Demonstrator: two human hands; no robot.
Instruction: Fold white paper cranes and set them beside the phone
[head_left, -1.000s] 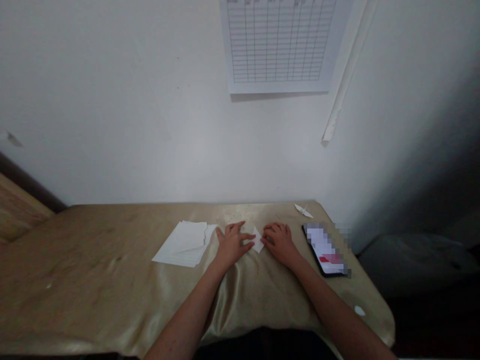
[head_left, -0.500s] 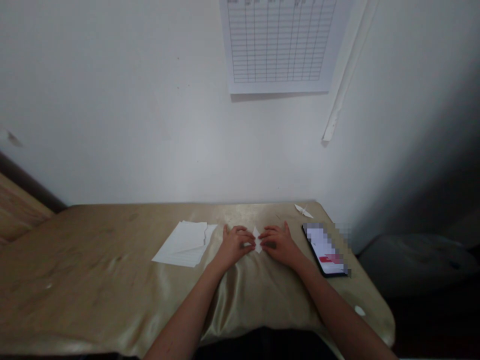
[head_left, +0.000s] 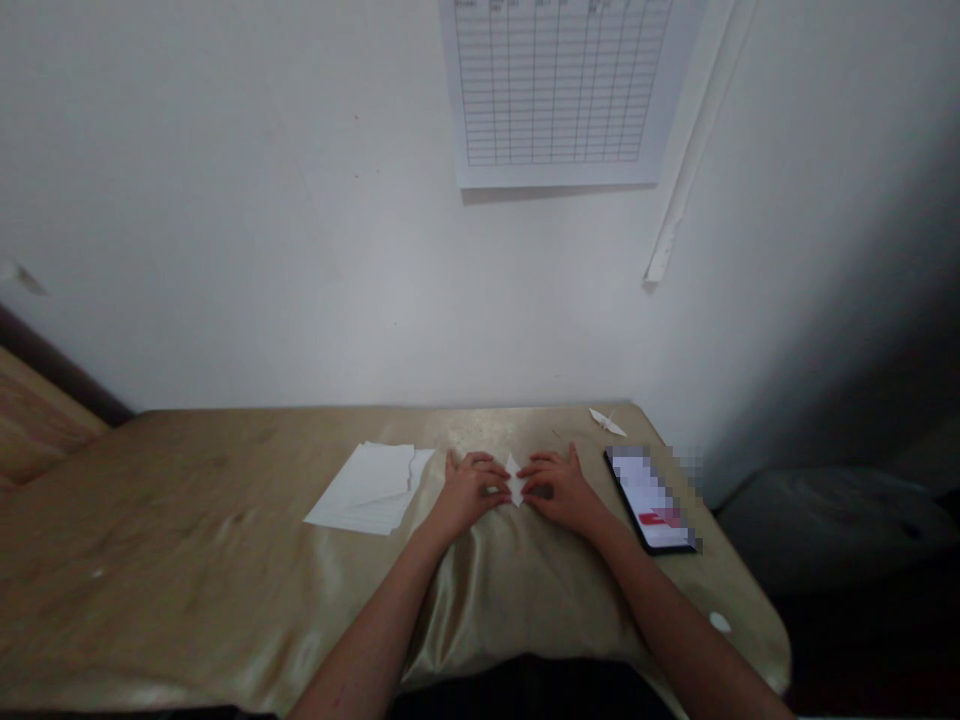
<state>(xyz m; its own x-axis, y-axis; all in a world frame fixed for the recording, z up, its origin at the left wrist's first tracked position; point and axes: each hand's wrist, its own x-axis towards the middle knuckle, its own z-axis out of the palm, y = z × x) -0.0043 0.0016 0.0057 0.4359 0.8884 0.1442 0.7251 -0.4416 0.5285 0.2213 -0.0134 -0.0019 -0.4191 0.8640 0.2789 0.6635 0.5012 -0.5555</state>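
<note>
A small white diamond-shaped piece of folded paper (head_left: 515,482) lies on the table's shiny gold-beige cloth (head_left: 210,560), between the person's two bare hands. The left hand (head_left: 470,490) has its fingers bent, with fingertips at the paper's left edge; the right hand (head_left: 562,490) mirrors it at the right edge. Whether either hand pinches the paper or only presses it cannot be told. Left of the left hand lies a loose stack of flat white paper sheets (head_left: 364,492). Right of the right hand is a black-edged smartphone (head_left: 649,500) with a lit, partly blurred screen; beyond its far end sits a small white winged paper figure (head_left: 607,423), near the white wall (head_left: 300,250).
</note>
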